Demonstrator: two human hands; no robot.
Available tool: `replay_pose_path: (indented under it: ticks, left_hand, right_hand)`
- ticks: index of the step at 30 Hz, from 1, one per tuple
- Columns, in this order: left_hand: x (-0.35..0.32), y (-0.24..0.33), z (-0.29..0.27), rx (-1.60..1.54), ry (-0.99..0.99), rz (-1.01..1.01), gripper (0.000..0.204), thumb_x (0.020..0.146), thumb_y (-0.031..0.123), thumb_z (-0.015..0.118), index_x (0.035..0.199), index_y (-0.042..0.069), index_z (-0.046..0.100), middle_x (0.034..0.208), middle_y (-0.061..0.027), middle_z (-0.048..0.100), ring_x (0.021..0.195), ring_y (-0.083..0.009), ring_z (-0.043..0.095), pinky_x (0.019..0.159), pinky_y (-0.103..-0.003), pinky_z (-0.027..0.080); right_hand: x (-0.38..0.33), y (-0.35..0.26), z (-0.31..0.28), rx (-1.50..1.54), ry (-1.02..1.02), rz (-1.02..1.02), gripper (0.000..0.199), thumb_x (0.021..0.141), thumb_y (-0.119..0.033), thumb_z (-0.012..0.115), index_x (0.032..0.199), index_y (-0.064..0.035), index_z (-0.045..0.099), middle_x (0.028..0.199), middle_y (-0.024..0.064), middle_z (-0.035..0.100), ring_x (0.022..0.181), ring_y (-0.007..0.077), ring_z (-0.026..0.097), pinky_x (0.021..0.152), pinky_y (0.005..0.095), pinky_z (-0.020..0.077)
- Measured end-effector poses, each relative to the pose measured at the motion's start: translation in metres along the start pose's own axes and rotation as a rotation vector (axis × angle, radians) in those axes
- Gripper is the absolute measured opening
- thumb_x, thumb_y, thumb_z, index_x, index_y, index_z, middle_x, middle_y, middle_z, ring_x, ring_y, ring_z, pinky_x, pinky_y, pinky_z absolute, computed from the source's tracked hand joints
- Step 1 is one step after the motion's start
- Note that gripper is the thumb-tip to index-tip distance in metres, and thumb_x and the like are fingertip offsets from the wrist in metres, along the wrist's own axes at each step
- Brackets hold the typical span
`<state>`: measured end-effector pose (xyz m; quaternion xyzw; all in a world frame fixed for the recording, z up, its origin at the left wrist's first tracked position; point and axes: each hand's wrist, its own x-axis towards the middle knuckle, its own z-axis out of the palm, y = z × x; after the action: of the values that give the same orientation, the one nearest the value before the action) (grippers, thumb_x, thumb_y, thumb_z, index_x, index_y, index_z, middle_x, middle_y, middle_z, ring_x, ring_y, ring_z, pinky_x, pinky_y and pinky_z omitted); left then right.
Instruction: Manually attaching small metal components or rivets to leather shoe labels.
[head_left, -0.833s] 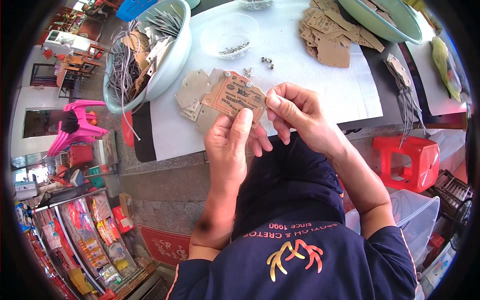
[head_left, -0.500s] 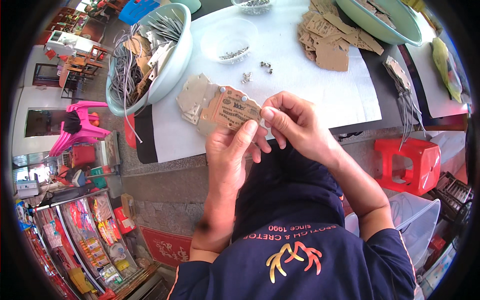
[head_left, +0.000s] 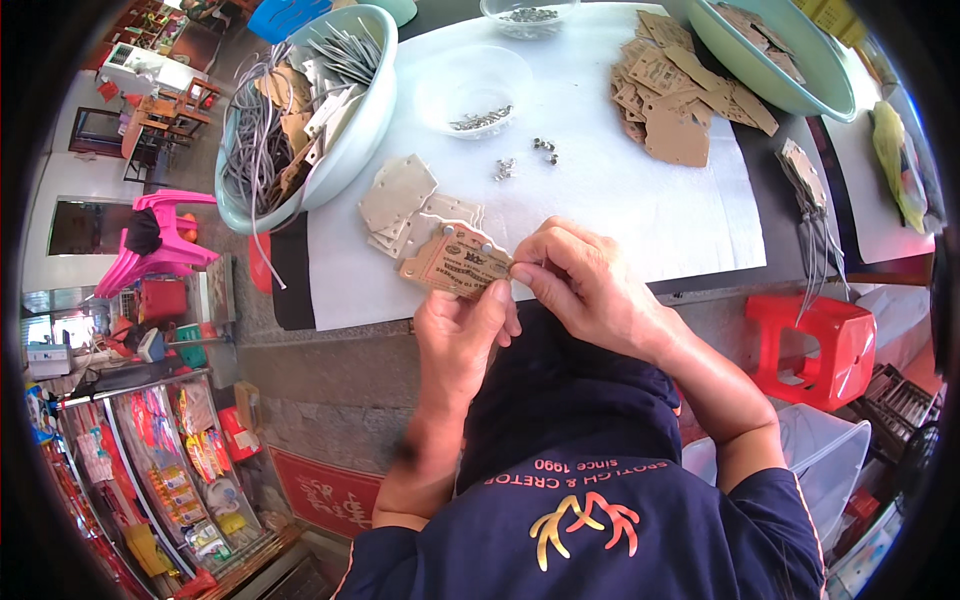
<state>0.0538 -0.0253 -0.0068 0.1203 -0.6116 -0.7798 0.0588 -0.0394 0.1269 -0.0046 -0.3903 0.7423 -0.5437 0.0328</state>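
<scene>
A brown printed card [head_left: 460, 262] with a wavy edge and round metal studs along its far side is pinched by its near edge between the thumb and fingers of my left hand [head_left: 458, 338]. My right hand [head_left: 585, 285] is closed, thumb and forefinger pinching the card's right corner. Whether a small stud is between those fingertips is hidden. Just beyond the held card lies a loose stack of pale grey cards [head_left: 398, 192]. Two little groups of metal fasteners, silvery studs [head_left: 505, 169] and darker ones [head_left: 545, 148], sit on the white sheet [head_left: 620, 225].
Farther off are a clear bowl [head_left: 478, 75] of small fasteners and another clear tub [head_left: 530, 17]. A brown card pile [head_left: 675, 135] lies right, beside a green basin [head_left: 780, 75]. Left stands a blue basin [head_left: 375, 110] with grey cords. A red stool [head_left: 815, 345] is right.
Both hands and the card have come slightly nearer to me, and the card has tilted. My right fingers have closed farther over its corner. The whole view has shifted a little.
</scene>
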Motion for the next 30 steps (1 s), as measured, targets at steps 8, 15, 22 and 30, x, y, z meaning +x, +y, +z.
replay_pose_path:
  ticks: [8,15,22,30]
  left_hand:
    - [-0.006,-0.007,-0.01,-0.052,0.071,0.038,0.012,0.093,0.006,0.06,0.103,-0.001,0.059,0.081,-0.0053,0.062,0.063,-0.0089,0.058,0.052,-0.02,0.044]
    - [-0.005,-0.005,-0.009,-0.021,0.081,0.016,0.012,0.094,0.008,0.058,0.102,0.0,0.058,0.074,-0.0065,0.061,0.06,-0.011,0.057,0.051,-0.022,0.043]
    - [-0.005,-0.008,-0.014,-0.084,0.035,0.011,0.012,0.093,0.005,0.06,0.103,-0.001,0.059,0.083,-0.0056,0.062,0.066,-0.0095,0.059,0.052,-0.021,0.047]
    - [-0.005,-0.005,-0.01,-0.058,0.072,0.007,0.01,0.094,0.008,0.058,0.1,0.0,0.059,0.073,-0.0063,0.062,0.061,-0.0102,0.058,0.052,-0.021,0.044]
  right_hand:
    - [0.039,0.012,-0.03,-0.17,-0.086,0.082,0.01,0.086,-0.011,0.066,0.093,-0.0038,0.065,0.082,0.0128,0.064,0.071,0.0282,0.065,0.064,0.0366,0.0518]
    - [0.075,0.026,-0.028,-0.489,-0.097,-0.138,0.008,0.085,-0.012,0.065,0.085,-0.0041,0.065,0.082,0.0116,0.062,0.07,0.0325,0.064,0.062,0.0415,0.0503]
    - [0.089,0.034,-0.01,-0.717,-0.232,-0.234,0.007,0.081,-0.01,0.063,0.076,-0.0038,0.063,0.082,0.0137,0.059,0.065,0.0321,0.064,0.059,0.0424,0.051]
    - [0.089,0.032,-0.003,-0.798,-0.231,-0.297,0.007,0.078,-0.009,0.063,0.077,-0.0032,0.059,0.085,0.0131,0.057,0.064,0.0303,0.064,0.056,0.0402,0.0504]
